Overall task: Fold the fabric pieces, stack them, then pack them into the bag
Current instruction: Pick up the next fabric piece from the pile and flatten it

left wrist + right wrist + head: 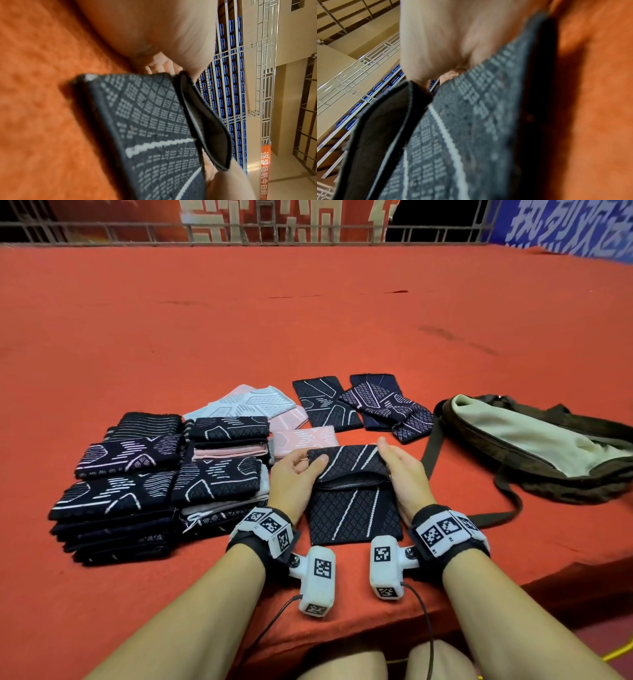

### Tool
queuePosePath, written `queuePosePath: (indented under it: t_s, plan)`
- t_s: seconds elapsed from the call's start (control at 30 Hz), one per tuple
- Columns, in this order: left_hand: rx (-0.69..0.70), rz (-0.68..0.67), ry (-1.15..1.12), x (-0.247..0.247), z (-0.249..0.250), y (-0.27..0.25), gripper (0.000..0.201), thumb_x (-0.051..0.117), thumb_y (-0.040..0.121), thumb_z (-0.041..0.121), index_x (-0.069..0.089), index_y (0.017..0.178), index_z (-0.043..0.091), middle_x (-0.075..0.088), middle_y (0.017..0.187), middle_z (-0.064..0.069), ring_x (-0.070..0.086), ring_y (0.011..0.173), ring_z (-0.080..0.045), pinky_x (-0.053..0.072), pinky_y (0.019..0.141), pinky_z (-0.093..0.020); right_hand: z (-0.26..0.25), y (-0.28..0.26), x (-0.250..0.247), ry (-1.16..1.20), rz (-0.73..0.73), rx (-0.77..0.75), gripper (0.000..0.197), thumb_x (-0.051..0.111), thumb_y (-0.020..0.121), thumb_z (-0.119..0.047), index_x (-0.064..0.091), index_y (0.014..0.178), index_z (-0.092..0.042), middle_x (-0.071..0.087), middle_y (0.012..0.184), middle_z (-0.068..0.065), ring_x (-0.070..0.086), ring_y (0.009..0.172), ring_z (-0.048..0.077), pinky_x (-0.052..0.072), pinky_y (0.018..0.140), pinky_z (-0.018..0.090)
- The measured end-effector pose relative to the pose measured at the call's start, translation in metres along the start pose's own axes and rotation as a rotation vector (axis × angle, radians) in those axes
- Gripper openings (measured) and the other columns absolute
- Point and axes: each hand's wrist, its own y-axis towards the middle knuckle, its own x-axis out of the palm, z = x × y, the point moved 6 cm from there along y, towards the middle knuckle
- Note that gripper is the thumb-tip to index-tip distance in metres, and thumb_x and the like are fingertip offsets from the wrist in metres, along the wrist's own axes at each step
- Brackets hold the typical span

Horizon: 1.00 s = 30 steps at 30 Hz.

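Observation:
A dark fabric piece with white lines (352,501) lies on the red cloth in front of me, its far half lifted and bent toward me. My left hand (294,470) pinches the raised flap's left edge. My right hand (399,465) holds its right edge. Both wrist views show the same dark patterned fabric (154,128) (471,128) close up, with the flap curling over it. To the left stand stacks of folded pieces (154,477). Unfolded dark pieces (363,405) and pink and white ones (260,402) lie beyond. The olive and brown bag (534,440) lies at the right.
The bag's strap (507,501) loops across the red cloth (308,320) just right of my right wrist. The table's front edge runs below my wrists. A metal railing (239,234) and banners stand at the far end.

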Motion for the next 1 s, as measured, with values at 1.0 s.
queuePosePath:
  t_s: [1.0]
  plan:
    - [0.009, 0.021, -0.042, 0.001, 0.003, -0.002, 0.027, 0.072, 0.091, 0.014, 0.066, 0.114, 0.000, 0.077, 0.095, -0.007, 0.072, 0.082, -0.007, 0.055, 0.073, -0.017, 0.007, 0.000, 0.006, 0.004, -0.143, 0.038, 0.038, 0.072, 0.093, -0.010, 0.062, 0.129, -0.011, 0.076, 0.110, 0.014, 0.073, 0.104, 0.033, 0.058, 0.094, 0.048]
